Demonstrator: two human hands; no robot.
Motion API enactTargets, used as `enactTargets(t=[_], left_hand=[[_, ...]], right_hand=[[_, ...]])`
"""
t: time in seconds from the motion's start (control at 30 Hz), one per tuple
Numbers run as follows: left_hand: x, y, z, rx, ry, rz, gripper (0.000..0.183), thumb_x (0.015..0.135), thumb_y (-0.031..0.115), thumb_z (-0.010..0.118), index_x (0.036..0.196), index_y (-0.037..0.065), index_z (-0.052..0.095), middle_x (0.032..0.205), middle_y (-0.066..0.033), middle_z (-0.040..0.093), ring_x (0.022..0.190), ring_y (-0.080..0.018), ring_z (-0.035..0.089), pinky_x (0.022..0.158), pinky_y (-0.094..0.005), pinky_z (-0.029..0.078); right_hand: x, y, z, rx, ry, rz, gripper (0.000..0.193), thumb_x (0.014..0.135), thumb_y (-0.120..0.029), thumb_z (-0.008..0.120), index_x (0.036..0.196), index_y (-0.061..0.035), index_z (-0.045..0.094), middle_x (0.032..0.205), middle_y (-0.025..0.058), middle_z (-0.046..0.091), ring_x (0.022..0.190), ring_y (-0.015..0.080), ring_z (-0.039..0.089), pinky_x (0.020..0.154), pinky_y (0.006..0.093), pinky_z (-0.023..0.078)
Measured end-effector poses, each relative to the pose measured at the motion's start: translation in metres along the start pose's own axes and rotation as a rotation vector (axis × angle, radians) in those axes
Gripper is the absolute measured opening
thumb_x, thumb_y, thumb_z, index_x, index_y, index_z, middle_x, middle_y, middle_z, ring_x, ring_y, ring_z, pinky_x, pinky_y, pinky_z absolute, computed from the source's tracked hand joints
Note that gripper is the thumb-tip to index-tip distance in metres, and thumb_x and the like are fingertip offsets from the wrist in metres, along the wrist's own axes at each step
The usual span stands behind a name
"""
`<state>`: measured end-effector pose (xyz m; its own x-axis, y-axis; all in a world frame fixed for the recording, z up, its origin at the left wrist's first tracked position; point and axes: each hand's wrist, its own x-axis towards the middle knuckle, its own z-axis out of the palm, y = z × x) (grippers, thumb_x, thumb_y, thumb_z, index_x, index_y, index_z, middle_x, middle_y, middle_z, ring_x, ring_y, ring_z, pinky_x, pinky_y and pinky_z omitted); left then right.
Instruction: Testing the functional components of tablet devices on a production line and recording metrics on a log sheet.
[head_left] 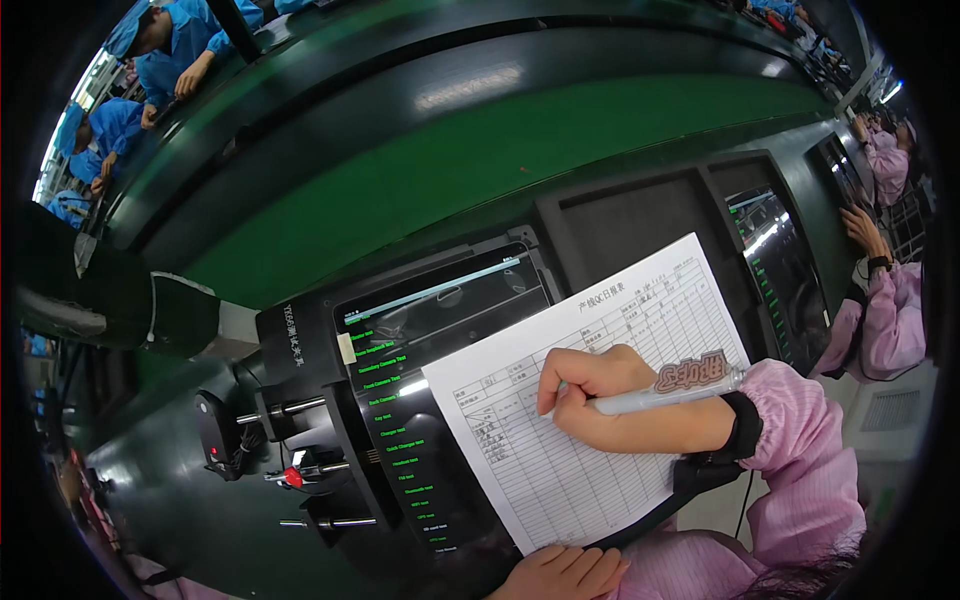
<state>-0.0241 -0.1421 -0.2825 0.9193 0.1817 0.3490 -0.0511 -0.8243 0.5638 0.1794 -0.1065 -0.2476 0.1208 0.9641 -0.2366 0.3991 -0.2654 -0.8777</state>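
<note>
A printed form, a white sheet with a table grid [570,480], lies slanted over a large tablet [430,420] whose dark screen lists lines of green text. My right hand [600,395] is closed round a white pen [660,397], its tip hidden behind the fingers near the filled-in rows. A brown lettered tag sits along the pen, and a black band circles my right wrist. At the sheet's lower edge my left hand [565,574] lies with its fingers stretched out side by side; its thumb does not show.
Left of the tablet, a black test fixture [350,460] carries metal rods and a red-tipped clamp [293,476]. A black mouse-like device [220,435] is farther left. Another tablet [780,270] lies in a dark tray. Co-workers in blue [185,50] and pink [890,320] sit around.
</note>
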Motion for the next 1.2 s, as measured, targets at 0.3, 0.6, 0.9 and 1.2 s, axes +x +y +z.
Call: enactTargets(t=[0.3, 0.6, 0.9, 1.2], left_hand=[[0.0, 0.0, -0.002, 0.023, -0.022, 0.014, 0.014, 0.079, 0.024, 0.059, 0.076, 0.012, 0.054, 0.061, 0.0017, 0.04, 0.054, -0.0118, 0.044, 0.053, -0.026, 0.034], [0.0, 0.0, -0.002, 0.024, -0.014, 0.015, 0.013, 0.079, 0.024, 0.058, 0.078, 0.011, 0.054, 0.061, 0.0018, 0.04, 0.054, -0.0119, 0.043, 0.054, -0.026, 0.033], [-0.001, -0.001, -0.003, 0.019, -0.03, 0.022, 0.014, 0.08, 0.025, 0.058, 0.081, 0.011, 0.055, 0.062, 0.0016, 0.04, 0.055, -0.0118, 0.044, 0.054, -0.0261, 0.033], [0.0, -0.002, -0.003, 0.022, -0.035, 0.025, 0.014, 0.081, 0.025, 0.057, 0.08, 0.011, 0.055, 0.062, 0.0019, 0.04, 0.055, -0.0117, 0.043, 0.054, -0.0259, 0.032]], right_hand=[[-0.001, 0.003, 0.003, 0.005, 0.027, -0.067, 0.001, 0.081, -0.004, 0.05, 0.081, -0.0042, 0.049, 0.057, 0.0112, 0.053, 0.051, 0.0225, 0.058, 0.049, 0.0299, 0.043], [0.001, 0.006, 0.008, -0.007, 0.068, -0.115, 0.003, 0.079, -0.004, 0.051, 0.078, -0.0037, 0.048, 0.055, 0.0119, 0.053, 0.05, 0.0245, 0.059, 0.047, 0.0303, 0.043], [0.001, 0.007, 0.009, -0.026, 0.039, -0.105, 0.003, 0.079, -0.004, 0.051, 0.076, -0.0033, 0.049, 0.055, 0.0115, 0.053, 0.048, 0.024, 0.057, 0.047, 0.0304, 0.042], [0.002, 0.01, 0.01, -0.052, 0.079, -0.201, 0.005, 0.077, -0.002, 0.052, 0.075, -0.0028, 0.047, 0.052, 0.0107, 0.051, 0.045, 0.0239, 0.056, 0.043, 0.0296, 0.042]])
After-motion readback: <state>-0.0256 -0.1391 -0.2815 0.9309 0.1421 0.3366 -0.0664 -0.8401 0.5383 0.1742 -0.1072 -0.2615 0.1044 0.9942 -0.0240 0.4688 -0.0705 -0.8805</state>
